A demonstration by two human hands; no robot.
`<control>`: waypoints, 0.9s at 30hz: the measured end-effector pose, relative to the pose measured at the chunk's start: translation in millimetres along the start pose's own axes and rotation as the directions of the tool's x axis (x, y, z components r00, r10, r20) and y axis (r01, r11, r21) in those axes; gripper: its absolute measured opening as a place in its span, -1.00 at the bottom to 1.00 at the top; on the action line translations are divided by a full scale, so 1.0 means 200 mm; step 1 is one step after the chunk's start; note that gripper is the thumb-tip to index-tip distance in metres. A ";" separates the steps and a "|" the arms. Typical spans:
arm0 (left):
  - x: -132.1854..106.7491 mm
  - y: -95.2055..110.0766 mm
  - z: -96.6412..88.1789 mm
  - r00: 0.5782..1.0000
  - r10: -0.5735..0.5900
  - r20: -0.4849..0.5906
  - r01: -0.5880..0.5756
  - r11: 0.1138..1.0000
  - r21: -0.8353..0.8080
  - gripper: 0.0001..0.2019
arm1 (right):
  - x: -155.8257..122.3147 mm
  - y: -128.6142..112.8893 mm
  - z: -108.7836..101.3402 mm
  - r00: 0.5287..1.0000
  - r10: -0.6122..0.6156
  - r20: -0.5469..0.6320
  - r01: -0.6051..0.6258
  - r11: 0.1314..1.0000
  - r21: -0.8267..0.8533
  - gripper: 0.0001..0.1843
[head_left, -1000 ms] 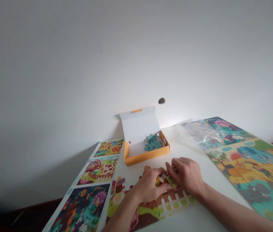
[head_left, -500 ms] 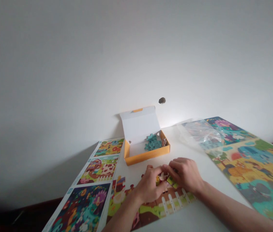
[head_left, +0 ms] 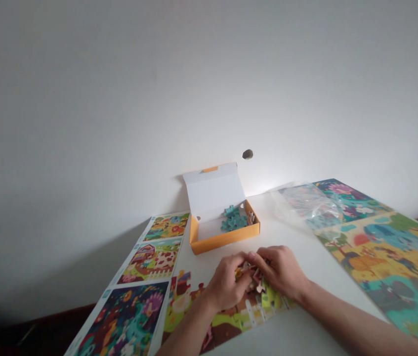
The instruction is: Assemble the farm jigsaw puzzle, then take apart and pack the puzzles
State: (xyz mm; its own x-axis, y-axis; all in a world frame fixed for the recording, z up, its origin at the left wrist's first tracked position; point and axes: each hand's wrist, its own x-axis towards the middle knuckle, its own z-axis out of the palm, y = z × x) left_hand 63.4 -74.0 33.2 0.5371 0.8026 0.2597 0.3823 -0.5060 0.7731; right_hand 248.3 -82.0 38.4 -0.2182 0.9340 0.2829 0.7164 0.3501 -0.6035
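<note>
My left hand [head_left: 227, 281] and my right hand [head_left: 282, 271] meet at the thumbs and curl around a bunch of jigsaw puzzle pieces [head_left: 255, 281]. Several of these pieces stand tilted, with brownish edges showing between the fingers. Below the hands lies a partly joined farm puzzle [head_left: 229, 326] with a white fence, green grass and a brown path. Its left part shows a white hen [head_left: 181, 303]. My hands and left forearm cover much of the puzzle's middle.
An orange box [head_left: 226, 241] with its lid raised holds teal-backed pieces [head_left: 234, 219]. Picture sheets [head_left: 122, 321] line the left edge. At right lie an assembled animal puzzle [head_left: 390, 257], a dark colourful puzzle [head_left: 353, 200] and a clear plastic bag [head_left: 305, 207]. The wall rises behind.
Pieces between my hands have come up from the puzzle and bunched together, now tilted on edge. My hands stay in nearly the same place. The box and sheets are unchanged.
</note>
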 end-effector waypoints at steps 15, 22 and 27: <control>0.01 -0.04 -0.04 0.990 -0.142 0.005 0.134 0.926 -0.354 -0.77 | 0.03 0.07 0.03 0.945 0.295 -0.140 -0.232 0.908 0.349 -0.34; 0.03 -0.06 -0.04 0.954 -0.219 -0.206 0.111 0.892 -0.439 -0.76 | 0.06 0.07 -0.02 0.888 0.446 -0.114 -0.301 0.749 0.590 -0.30; 0.05 -0.06 -0.03 0.928 -0.278 -0.248 0.120 0.854 -0.507 -0.74 | 0.12 0.00 -0.02 0.929 0.371 0.020 -0.348 0.849 0.397 -0.25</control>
State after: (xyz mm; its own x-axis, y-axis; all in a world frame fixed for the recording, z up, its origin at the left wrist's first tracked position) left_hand 59.4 -58.1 29.8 0.2056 0.9638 0.1701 0.0092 -0.1757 0.9844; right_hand 246.5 -59.8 48.7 0.0498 0.9985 0.0241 0.4209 0.0009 -0.9071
